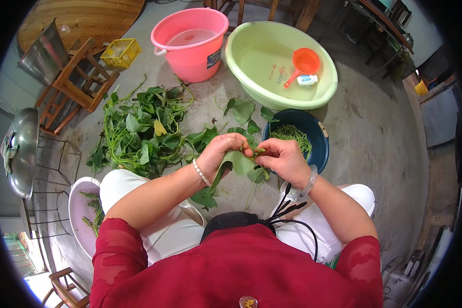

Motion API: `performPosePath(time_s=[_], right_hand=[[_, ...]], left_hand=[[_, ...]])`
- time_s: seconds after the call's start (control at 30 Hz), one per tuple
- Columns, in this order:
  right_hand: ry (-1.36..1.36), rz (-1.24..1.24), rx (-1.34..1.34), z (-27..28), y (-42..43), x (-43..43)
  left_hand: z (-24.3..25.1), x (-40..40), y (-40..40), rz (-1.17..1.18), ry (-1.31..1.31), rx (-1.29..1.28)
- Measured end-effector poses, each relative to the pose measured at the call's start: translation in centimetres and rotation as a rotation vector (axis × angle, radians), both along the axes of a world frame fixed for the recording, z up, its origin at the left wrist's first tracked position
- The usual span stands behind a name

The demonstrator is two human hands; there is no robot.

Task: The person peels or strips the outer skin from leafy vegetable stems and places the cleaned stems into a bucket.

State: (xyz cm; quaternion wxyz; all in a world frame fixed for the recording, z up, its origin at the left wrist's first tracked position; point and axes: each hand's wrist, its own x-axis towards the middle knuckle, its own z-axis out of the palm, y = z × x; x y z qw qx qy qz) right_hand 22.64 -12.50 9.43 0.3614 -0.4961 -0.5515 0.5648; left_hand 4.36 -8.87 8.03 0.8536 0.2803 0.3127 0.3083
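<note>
My left hand [223, 150], with a beaded bracelet at the wrist, holds a leafy green stem [240, 163] whose large leaf hangs below the fingers. Close beside it on the right, my right hand [285, 157] pinches the same stem between thumb and forefinger. Just behind the right hand stands a dark blue basin [322, 150] with short green stem pieces [290, 134] inside. A big heap of leafy vines [142, 127] lies on the floor to the left, one yellow leaf [159, 128] on it. Loose leaves [243, 110] are scattered between heap and basin.
Farther off stand a pink bucket [211, 36] and a large pale green tub [238, 73] holding an orange dipper [306, 61] and a white bottle [307, 80]. At left are a wooden stool [81, 92], a metal colander [27, 154], and a pale basin [77, 208] with leafy sprigs.
</note>
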Motion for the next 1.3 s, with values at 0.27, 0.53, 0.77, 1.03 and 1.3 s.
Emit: performPosePath(time_s=[0.27,0.53,0.77,1.03,1.3], right_hand=[[0.039,0.065,-0.17,0.4,0.5,0.7],[-0.023,0.039,-0.117,-0.2,0.4,0.9],[-0.154,0.051,-0.008,-0.3,0.3,0.6],[0.11,-0.052,-0.272,0.3,0.8,1.1],[0.269,-0.091,-0.389,1.1,1.0,1.2]], left_hand=[[-0.4,0.0,0.2,-0.013,0.142,0.068],[-0.2,0.4,-0.3,-0.043,0.396,0.425],[-0.8,0.1,-0.3,-0.023,0.447,0.602],[0.3,0.4,-0.9,-0.078,0.448,0.576],[-0.2,0.3,-1.0,-0.104,0.452,0.628]])
